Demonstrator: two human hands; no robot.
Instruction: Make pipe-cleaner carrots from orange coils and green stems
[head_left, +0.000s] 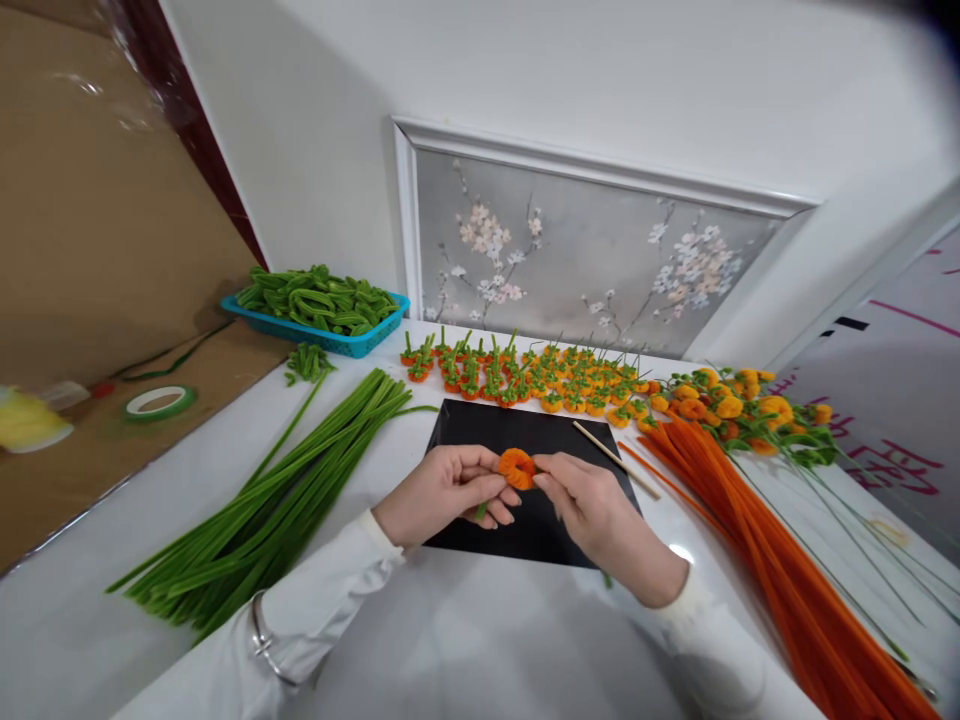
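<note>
An orange fuzzy flower (516, 468) is held between my two hands, above a black mat (495, 535). My left hand (456, 487) grips its left side with thumb and fingers, and a short green piece (481, 511) shows by the fingers. On the other side, my right hand (589, 497) pinches the flower's right edge with thumb and forefinger. A thin wooden stick (616, 460) lies slanted across the mat's right edge. Green fuzzy stems (300, 490) lie in a bundle to the left, and orange ones (742, 530) to the right.
A blue basket (364, 343) of green pieces stands at the back left. Rows of small orange and yellow flowers (517, 375) line the back, beside finished flowers on stems (731, 405). Green tape (160, 402) lies far left. A framed panel (585, 250) is on the wall.
</note>
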